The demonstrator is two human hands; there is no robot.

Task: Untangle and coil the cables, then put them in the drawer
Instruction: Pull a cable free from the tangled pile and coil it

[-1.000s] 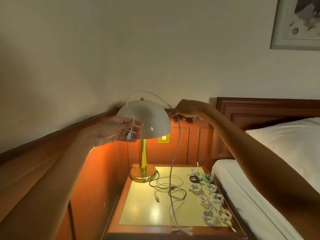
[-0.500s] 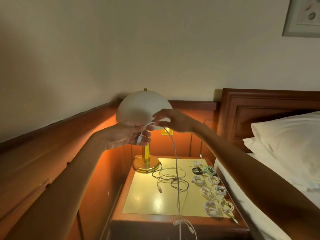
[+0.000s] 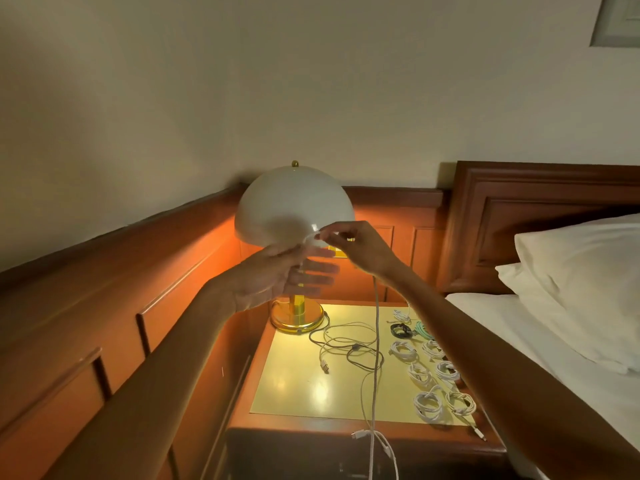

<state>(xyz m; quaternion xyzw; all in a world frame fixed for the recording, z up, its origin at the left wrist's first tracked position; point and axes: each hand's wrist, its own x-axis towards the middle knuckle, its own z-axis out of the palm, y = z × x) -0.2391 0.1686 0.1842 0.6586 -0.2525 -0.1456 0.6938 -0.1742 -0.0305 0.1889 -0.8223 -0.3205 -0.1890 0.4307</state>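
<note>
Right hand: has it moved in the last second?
Yes. Against the lamp shade, the right hand dropped from beside its upper right to its lower rim, closing on the left hand.

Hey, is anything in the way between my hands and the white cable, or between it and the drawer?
Nothing between them: the left hand and right hand already hold the white cable. Its slack hangs past loose cables on the nightstand; the drawer itself isn't visible.

Left hand (image 3: 273, 277) blurred; cable (image 3: 376, 323) cropped
</note>
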